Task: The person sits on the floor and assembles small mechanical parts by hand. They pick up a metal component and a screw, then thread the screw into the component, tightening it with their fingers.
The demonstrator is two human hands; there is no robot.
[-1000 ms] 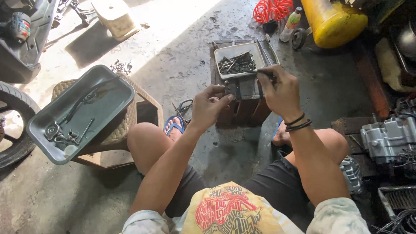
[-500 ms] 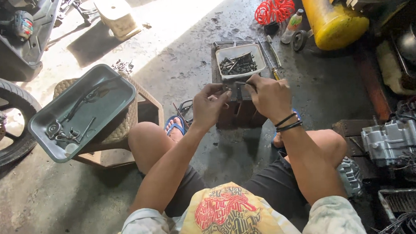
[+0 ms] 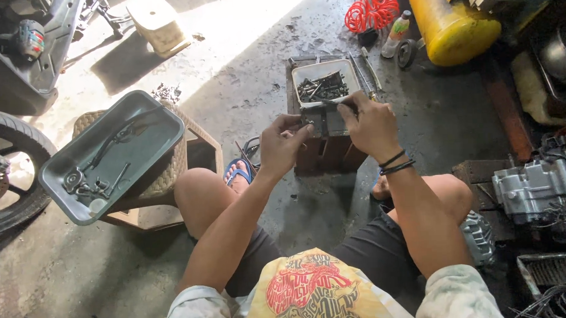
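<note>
The left hand (image 3: 282,143) pinches a small dark bolt (image 3: 307,122) at its fingertips; the right hand (image 3: 369,121) grips a thin tool (image 3: 331,103) beside it; both hover just below the white tray (image 3: 349,72) of bolts on a wooden stool (image 3: 326,151).

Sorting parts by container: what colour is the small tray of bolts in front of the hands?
White, seen in the head view: the small tray.

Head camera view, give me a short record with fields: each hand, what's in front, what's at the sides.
left hand: raised, fingertips pinching a small dark part, too small to identify
right hand: at the white tray's near edge
white tray: holds dark bolts, sits on a wooden block
grey tray: left, on a wicker stool
engine: right, on the floor
</note>
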